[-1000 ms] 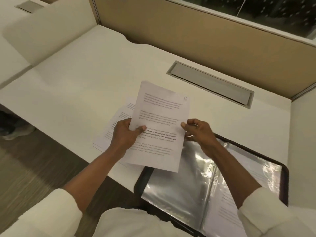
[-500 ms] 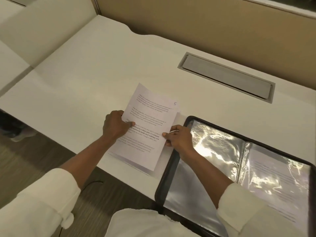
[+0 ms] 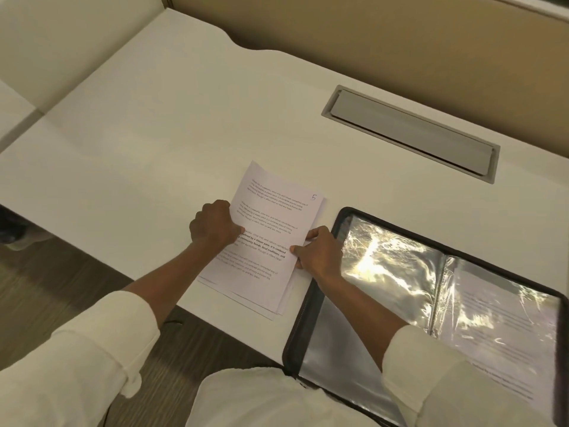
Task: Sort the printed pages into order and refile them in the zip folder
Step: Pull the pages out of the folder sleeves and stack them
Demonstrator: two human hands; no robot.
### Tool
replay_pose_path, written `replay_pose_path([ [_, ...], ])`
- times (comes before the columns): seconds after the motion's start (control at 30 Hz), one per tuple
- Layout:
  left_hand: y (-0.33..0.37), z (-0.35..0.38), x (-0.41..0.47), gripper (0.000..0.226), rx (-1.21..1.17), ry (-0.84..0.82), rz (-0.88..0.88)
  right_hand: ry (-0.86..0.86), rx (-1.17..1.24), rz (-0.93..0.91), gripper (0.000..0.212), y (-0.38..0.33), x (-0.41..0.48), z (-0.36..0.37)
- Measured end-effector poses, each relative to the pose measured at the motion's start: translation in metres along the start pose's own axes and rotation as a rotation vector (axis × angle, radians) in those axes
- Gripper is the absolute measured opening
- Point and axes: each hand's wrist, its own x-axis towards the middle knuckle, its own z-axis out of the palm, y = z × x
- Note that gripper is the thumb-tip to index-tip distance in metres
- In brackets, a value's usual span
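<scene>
A stack of printed pages (image 3: pixel 271 211) lies on the white desk near its front edge; the top sheet bears a handwritten 5 in its upper right corner. My left hand (image 3: pixel 214 224) grips the stack's left edge, thumb on top. My right hand (image 3: pixel 318 251) pinches the right edge, thumb on the top sheet. To the right lies the open zip folder (image 3: pixel 311 297), black-rimmed, with shiny clear sleeves; a printed page (image 3: pixel 505 328) sits inside the right sleeve. The folder's near edge overhangs the desk.
The white desk (image 3: pixel 154 143) has a grey cable hatch (image 3: pixel 409 131) at the back right. A tan partition (image 3: pixel 400 35) stands behind it. Dark floor (image 3: pixel 61 278) shows past the desk's front edge on the left.
The page marked 5, held up a second ago, has come down onto the sheets on the desk. Both hands now hold the gathered stack by its sides. The view has shifted right.
</scene>
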Motion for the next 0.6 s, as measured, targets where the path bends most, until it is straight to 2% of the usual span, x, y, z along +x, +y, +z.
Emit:
replay_pose_path([
  [0.2, 0.01, 0.001, -0.006, 0.074, 0.138, 0.07, -0.027, -0.004, -0.25, -0.073, 0.063, -0.001, 0.002, 0.006],
  [0.3, 0.016, 0.003, -0.012, 0.073, 0.313, 0.144, 0.014, -0.003, -0.231, -0.117, 0.064, 0.003, -0.004, 0.002],
  [0.43, 0.035, 0.006, -0.037, 0.046, 0.565, 0.278, 0.131, 0.058, -0.168, -0.199, 0.046, 0.02, -0.019, -0.018],
  [0.6, 0.085, 0.037, -0.096, 0.037, 0.404, 0.176, 0.33, 0.258, -0.2, -0.326, 0.021, 0.052, -0.046, -0.067],
])
